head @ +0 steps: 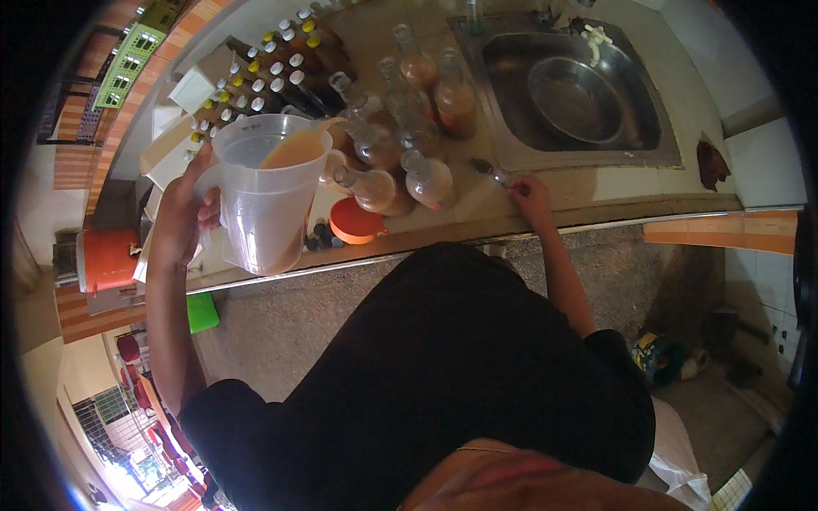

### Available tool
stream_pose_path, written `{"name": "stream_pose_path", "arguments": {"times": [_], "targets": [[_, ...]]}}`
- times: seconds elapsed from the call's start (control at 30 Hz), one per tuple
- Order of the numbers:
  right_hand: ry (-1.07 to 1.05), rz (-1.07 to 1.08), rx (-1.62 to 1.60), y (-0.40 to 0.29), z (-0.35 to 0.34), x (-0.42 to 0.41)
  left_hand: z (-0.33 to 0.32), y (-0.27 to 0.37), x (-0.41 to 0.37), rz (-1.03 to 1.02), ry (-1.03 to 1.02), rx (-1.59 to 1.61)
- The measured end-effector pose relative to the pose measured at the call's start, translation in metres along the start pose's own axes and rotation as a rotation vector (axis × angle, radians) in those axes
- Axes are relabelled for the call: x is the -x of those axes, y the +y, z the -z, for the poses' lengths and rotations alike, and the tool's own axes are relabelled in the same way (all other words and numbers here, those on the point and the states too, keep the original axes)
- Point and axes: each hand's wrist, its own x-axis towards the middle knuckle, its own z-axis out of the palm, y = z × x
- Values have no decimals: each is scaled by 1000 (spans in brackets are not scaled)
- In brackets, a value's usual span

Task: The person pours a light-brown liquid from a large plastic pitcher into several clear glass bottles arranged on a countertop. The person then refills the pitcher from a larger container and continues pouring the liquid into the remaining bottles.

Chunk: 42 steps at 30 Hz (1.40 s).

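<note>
My left hand (pixel 182 207) grips the handle of a translucent plastic measuring jug (pixel 268 211), raised above the counter's front edge. The jug leans to the right, and orange-brown liquid (pixel 297 147) inside it reaches up to the spout. Whether any flows out cannot be told. Several clear glass bottles (pixel 429 182) with round bodies and narrow necks, holding similar brownish liquid, stand behind and right of the jug. My right hand (pixel 532 197) rests on the counter, its fingers closed on the handle of a metal spoon (pixel 484 167). An orange plastic funnel or bowl (pixel 356 220) sits between the hands.
Many capped dark bottles (pixel 277 83) crowd the back left. A steel sink (pixel 511 137) with a metal basin (pixel 575 99) inside is at the right, below a tap (pixel 595 43). Dark caps (pixel 324 236) lie near the counter edge (pixel 613 220). An orange drink cooler (pixel 108 260) stands far left.
</note>
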Motion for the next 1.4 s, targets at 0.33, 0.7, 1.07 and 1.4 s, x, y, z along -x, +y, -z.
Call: {"name": "stream_pose_path", "arguments": {"times": [0.33,0.7,1.07,1.4], "targets": [[5,-10,-1,-8,3,2,-3,6,-1,1,-29,7],[22,-3,-21,1,-2,2,0,3,-6,20,-6,-23],[-11,-8,-17,-9,5,1,-3,8,-3,24,-9,-32],[15,-4,2,-8,3,2,4,9,-3,-6,-20,-79]]}}
